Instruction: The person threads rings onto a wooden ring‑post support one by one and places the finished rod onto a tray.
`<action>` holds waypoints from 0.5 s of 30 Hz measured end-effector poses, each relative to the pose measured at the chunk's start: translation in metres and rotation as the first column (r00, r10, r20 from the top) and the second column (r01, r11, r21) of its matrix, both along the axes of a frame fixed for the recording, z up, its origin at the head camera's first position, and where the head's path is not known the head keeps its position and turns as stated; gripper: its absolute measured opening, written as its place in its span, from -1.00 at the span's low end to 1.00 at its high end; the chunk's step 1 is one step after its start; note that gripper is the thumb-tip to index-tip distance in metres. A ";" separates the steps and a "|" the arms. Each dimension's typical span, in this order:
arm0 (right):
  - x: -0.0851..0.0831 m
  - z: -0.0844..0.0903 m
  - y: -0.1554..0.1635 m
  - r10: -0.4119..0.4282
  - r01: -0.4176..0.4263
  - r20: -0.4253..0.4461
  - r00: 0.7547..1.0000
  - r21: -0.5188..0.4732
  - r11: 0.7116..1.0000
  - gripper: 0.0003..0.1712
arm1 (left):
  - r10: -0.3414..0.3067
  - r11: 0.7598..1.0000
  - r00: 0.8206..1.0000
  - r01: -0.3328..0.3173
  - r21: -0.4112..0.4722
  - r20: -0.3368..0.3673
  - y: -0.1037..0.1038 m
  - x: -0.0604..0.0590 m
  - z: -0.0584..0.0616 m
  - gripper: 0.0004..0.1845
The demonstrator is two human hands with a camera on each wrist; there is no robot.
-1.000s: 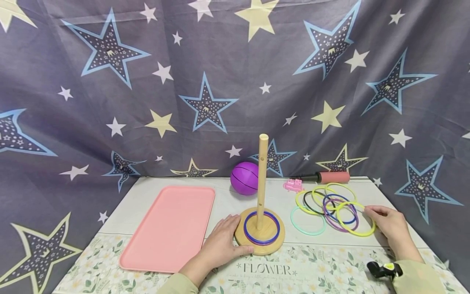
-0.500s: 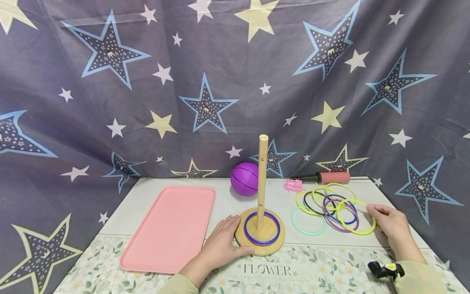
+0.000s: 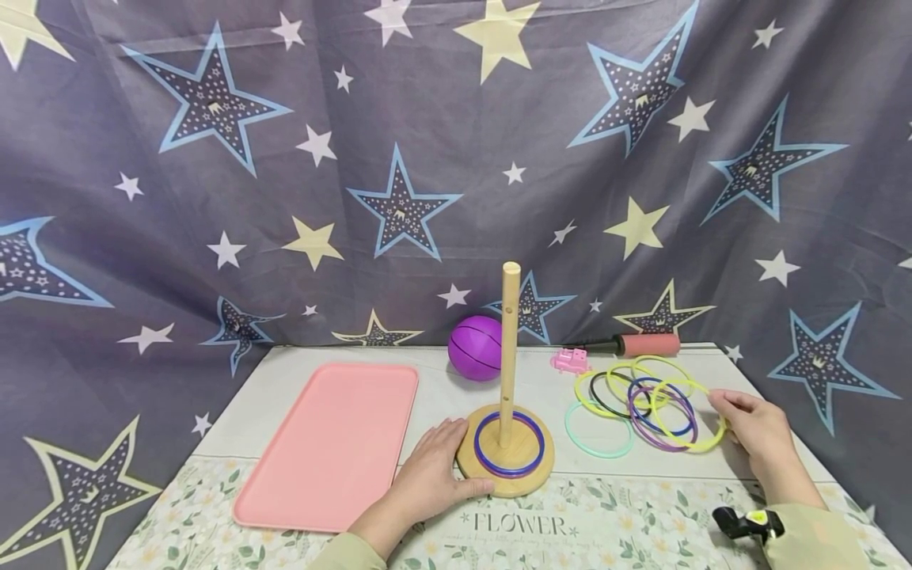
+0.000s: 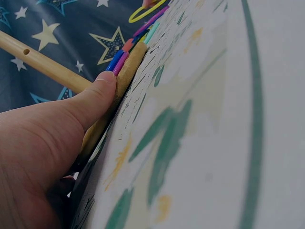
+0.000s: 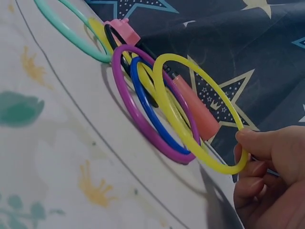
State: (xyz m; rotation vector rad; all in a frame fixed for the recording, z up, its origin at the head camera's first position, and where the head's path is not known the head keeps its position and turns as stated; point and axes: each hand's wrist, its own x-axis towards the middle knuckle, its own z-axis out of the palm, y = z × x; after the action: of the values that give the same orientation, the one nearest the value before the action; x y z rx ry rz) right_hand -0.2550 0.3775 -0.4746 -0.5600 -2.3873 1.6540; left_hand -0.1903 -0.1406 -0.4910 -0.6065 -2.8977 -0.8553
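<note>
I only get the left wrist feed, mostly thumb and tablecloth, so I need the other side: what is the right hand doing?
Observer: The right hand pinches the yellow ring by its rim. The pinched side is tilted up off the table, and the ring leans over a purple ring and a blue ring.
Operator: What lies on the outer side of the left hand?
Observer: A pink tray lies flat, close beside that hand.
Operator: Is anything behind the post?
Observer: A purple ball sits at the back edge, by the curtain.
</note>
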 end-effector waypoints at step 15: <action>0.005 0.023 -0.019 0.083 -0.083 -0.106 0.991 0.002 0.997 -0.42 | 0.002 1.000 1.000 -0.002 0.007 0.006 -0.001 -0.001 -0.001 0.26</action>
State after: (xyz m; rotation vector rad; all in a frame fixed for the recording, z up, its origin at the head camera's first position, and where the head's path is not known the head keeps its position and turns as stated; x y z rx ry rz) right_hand -0.2504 0.3580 -0.4511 -0.3682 -2.3623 1.6754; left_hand -0.1914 -0.1418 -0.4921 -0.6008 -2.8991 -0.8675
